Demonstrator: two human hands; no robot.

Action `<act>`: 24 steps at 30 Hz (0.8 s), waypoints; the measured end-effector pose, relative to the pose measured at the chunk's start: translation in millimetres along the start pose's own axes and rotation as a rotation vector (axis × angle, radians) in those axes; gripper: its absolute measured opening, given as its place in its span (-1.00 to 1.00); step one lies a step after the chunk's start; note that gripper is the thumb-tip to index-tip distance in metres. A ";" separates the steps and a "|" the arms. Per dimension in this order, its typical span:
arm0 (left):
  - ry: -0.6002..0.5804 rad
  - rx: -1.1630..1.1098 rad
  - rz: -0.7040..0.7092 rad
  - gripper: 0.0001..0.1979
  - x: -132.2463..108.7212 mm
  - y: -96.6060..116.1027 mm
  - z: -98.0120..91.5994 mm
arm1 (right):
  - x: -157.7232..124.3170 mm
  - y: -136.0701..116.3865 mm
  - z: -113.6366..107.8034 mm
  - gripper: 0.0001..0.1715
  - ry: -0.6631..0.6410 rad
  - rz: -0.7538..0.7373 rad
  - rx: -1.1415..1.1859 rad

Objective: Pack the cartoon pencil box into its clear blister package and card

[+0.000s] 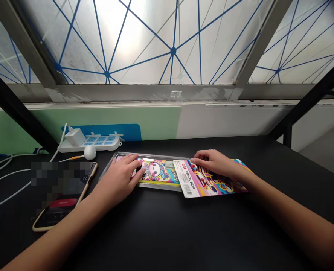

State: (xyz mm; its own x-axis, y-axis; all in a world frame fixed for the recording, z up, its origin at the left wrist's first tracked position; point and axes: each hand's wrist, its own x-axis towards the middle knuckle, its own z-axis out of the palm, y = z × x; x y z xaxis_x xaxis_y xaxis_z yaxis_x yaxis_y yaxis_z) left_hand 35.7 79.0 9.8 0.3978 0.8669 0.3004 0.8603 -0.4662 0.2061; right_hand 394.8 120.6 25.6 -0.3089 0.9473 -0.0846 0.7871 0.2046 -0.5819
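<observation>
A colourful pencil box (159, 171) with a cartoon face lies in a clear plastic tray (148, 156) on the black table. My left hand (121, 178) rests flat on the box's left end, fingers stretched out. To the right, a bright printed card sleeve (209, 182) with a "PENCIL BOX" label overlaps the tray's right end. My right hand (216, 162) lies on top of the sleeve, its fingers curled over the sleeve's far edge.
A phone (63, 195) in a light case lies at the left on the black table (167, 233). Behind it sit a white power strip (92, 142) with a charger, a white round object (90, 152) and white cables (5, 177). A window wall runs along the back.
</observation>
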 end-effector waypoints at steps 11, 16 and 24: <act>0.007 0.079 0.098 -0.59 -0.9 0.2 -8.3 | 2.2 21.5 -22.8 -0.43 -0.055 0.070 -0.130; 0.012 0.053 0.135 -0.54 0.8 -4.0 -9.9 | -3.9 14.9 -32.2 -0.47 0.003 0.081 -0.148; -0.038 -0.061 0.146 -0.51 3.3 -16.1 -15.5 | -5.1 14.0 -35.1 -0.50 0.098 0.090 -0.131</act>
State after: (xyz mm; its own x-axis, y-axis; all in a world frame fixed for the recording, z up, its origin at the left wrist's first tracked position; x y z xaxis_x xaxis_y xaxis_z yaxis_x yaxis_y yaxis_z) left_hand 18.2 86.6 22.0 0.5304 0.7945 0.2958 0.7719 -0.5968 0.2189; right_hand 426.1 127.3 46.3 -0.1851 0.9815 -0.0486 0.8739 0.1418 -0.4650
